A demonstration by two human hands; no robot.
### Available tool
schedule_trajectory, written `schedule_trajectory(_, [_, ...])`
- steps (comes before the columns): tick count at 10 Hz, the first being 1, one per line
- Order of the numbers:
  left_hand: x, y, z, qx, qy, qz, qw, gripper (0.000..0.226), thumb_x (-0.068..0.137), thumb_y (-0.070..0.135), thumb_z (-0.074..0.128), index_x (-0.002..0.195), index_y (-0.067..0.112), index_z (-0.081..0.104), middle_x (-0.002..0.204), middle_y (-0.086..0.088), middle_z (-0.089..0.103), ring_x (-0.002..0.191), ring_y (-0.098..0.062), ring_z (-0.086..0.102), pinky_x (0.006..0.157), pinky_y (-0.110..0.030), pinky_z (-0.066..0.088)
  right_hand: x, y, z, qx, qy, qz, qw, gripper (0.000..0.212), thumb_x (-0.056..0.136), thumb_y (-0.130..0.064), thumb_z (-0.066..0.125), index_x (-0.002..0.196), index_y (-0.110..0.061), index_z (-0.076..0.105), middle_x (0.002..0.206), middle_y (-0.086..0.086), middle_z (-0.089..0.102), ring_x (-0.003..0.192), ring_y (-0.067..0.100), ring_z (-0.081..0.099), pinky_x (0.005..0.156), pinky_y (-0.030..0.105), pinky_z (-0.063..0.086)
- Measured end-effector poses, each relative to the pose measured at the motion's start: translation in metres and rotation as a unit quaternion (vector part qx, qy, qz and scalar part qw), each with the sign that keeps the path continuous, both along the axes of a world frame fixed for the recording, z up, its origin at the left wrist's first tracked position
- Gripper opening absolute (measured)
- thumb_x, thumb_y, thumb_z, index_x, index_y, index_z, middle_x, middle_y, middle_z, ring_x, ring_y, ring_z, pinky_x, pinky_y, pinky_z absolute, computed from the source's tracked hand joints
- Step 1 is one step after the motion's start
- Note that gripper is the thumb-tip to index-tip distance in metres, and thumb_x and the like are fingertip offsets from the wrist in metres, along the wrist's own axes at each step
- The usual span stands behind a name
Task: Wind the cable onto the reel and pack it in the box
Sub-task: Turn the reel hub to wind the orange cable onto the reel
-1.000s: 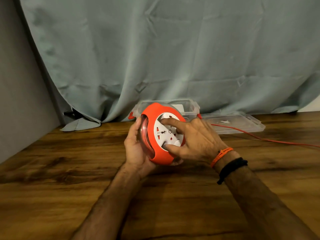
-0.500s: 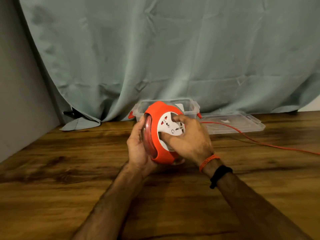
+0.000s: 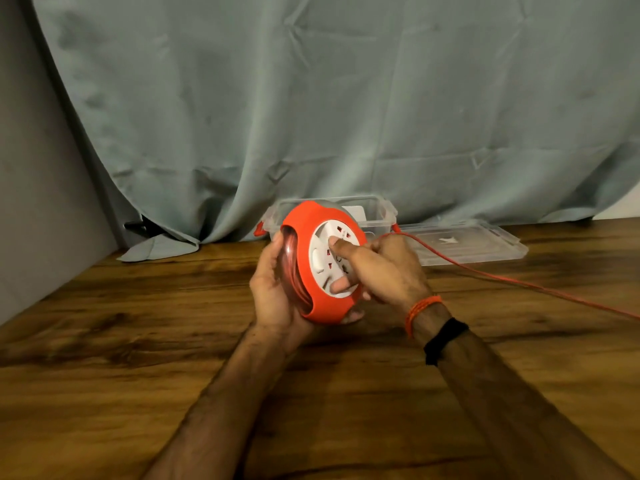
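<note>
An orange cable reel (image 3: 304,258) with a white socket face is held upright above the wooden table. My left hand (image 3: 273,289) cups its back and lower rim. My right hand (image 3: 384,268) grips the white centre disc, with one finger and the thumb pressed into its recesses. Coils of orange cable show through the reel's clear side. The loose orange cable (image 3: 519,282) runs from behind my right hand across the table and off the right edge. A clear plastic box (image 3: 377,213) stands open just behind the reel.
The box's clear lid (image 3: 485,244) lies flat on the table to the right of the box, under the cable's path. A grey-green curtain (image 3: 311,98) hangs behind. A grey wall (image 3: 31,202) borders the table on the left.
My right hand has turned the white disc, so the socket face has rotated. The loose cable has shifted across the table. My left hand stays in place under the reel.
</note>
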State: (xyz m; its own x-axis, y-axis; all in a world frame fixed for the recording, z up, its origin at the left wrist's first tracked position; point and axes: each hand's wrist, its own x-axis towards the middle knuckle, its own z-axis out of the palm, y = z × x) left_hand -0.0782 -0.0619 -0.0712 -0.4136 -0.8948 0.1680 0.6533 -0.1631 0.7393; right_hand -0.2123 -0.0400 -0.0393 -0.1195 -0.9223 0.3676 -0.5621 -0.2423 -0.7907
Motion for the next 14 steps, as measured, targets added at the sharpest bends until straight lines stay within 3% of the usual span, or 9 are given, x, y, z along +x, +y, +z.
schedule_trajectory(1, [0.003, -0.004, -0.002, 0.026, 0.011, -0.024, 0.999, 0.071, 0.078, 0.072, 0.041, 0.116, 0.021, 0.074, 0.127, -0.015, 0.067, 0.114, -0.042, 0.064, 0.100, -0.081, 0.024, -0.004, 0.016, 0.014, -0.076, 0.087, -0.033, 0.993, 0.027, 0.074, -0.049, 0.069, 0.088, -0.026, 0.072, 0.073, 0.000, 0.067, 0.069, 0.014, 0.057, 0.073, 0.025, 0.046])
schedule_trajectory(3, [0.004, -0.002, 0.000, 0.011, 0.063, -0.006, 0.998, 0.072, 0.091, 0.067, 0.032, 0.116, 0.013, 0.073, 0.124, -0.020, 0.068, 0.108, -0.039, 0.068, 0.091, -0.059, 0.051, -0.005, 0.007, 0.007, -0.130, 0.237, 0.005, 0.963, 0.058, 0.067, -0.059, 0.065, 0.122, -0.040, 0.059, 0.088, -0.004, 0.075, 0.092, 0.018, 0.069, 0.085, 0.036, 0.054])
schedule_trajectory(6, [0.007, -0.003, 0.000, 0.017, 0.023, -0.036, 0.999, 0.069, 0.088, 0.068, 0.034, 0.110, 0.019, 0.076, 0.120, -0.016, 0.071, 0.101, -0.037, 0.071, 0.093, -0.065, 0.042, -0.006, 0.005, 0.001, -0.158, 0.311, 0.016, 0.937, 0.066, 0.073, -0.054, 0.063, 0.136, -0.042, 0.049, 0.108, 0.009, 0.069, 0.101, 0.034, 0.061, 0.086, 0.039, 0.052])
schedule_trajectory(8, [0.003, 0.000, 0.002, -0.016, 0.043, -0.043, 0.998, 0.069, 0.086, 0.063, 0.036, 0.109, 0.013, 0.076, 0.118, -0.018, 0.071, 0.104, -0.036, 0.069, 0.094, -0.061, 0.045, -0.001, 0.008, 0.000, -0.142, 0.207, -0.031, 0.967, 0.063, 0.064, -0.052, 0.074, 0.124, -0.039, 0.061, 0.092, -0.003, 0.074, 0.093, 0.023, 0.067, 0.085, 0.035, 0.054])
schedule_trajectory(9, [-0.004, 0.003, 0.003, -0.034, 0.054, -0.010, 0.998, 0.064, 0.084, 0.056, 0.039, 0.101, 0.010, 0.079, 0.107, -0.019, 0.074, 0.093, -0.033, 0.073, 0.076, -0.052, 0.059, 0.008, 0.004, 0.000, -0.073, 0.067, -0.068, 0.993, 0.061, 0.060, -0.056, 0.079, 0.114, -0.030, 0.068, 0.107, -0.006, 0.073, 0.102, 0.014, 0.066, 0.092, 0.031, 0.051])
schedule_trajectory(10, [-0.009, 0.004, 0.000, -0.054, 0.033, 0.040, 0.997, 0.060, 0.084, 0.052, 0.042, 0.103, 0.008, 0.078, 0.108, -0.021, 0.073, 0.097, -0.033, 0.072, 0.082, -0.047, 0.058, 0.013, -0.002, -0.001, 0.019, -0.078, -0.098, 0.992, 0.058, 0.062, -0.053, 0.080, 0.109, -0.020, 0.070, 0.108, -0.002, 0.071, 0.098, 0.015, 0.067, 0.082, 0.028, 0.054])
schedule_trajectory(11, [-0.010, 0.004, -0.001, -0.056, 0.006, 0.044, 0.997, 0.061, 0.086, 0.052, 0.038, 0.099, 0.010, 0.079, 0.102, -0.019, 0.074, 0.090, -0.032, 0.071, 0.078, -0.043, 0.058, 0.013, -0.002, -0.002, 0.107, -0.246, -0.037, 0.963, 0.046, 0.069, -0.043, 0.078, 0.096, -0.007, 0.070, 0.072, 0.009, 0.072, 0.048, 0.013, 0.062, 0.042, 0.018, 0.043])
schedule_trajectory(12, [-0.010, 0.003, -0.002, -0.055, -0.003, 0.032, 0.998, 0.065, 0.089, 0.055, 0.035, 0.101, 0.007, 0.078, 0.099, -0.024, 0.070, 0.087, -0.036, 0.062, 0.079, -0.042, 0.050, 0.013, -0.001, -0.003, 0.132, -0.291, -0.012, 0.948, 0.036, 0.077, -0.041, 0.075, 0.082, -0.007, 0.066, 0.060, 0.018, 0.064, 0.033, 0.015, 0.042, 0.036, 0.019, 0.039])
schedule_trajectory(14, [-0.005, 0.000, -0.002, -0.021, 0.012, 0.051, 0.998, 0.073, 0.096, 0.058, 0.025, 0.090, 0.011, 0.082, 0.094, -0.018, 0.076, 0.082, -0.033, 0.069, 0.073, -0.041, 0.058, 0.014, -0.005, -0.004, 0.103, -0.191, 0.007, 0.976, 0.053, 0.081, -0.052, 0.069, 0.110, -0.010, 0.059, 0.065, 0.008, 0.072, 0.041, 0.016, 0.061, 0.037, 0.023, 0.045])
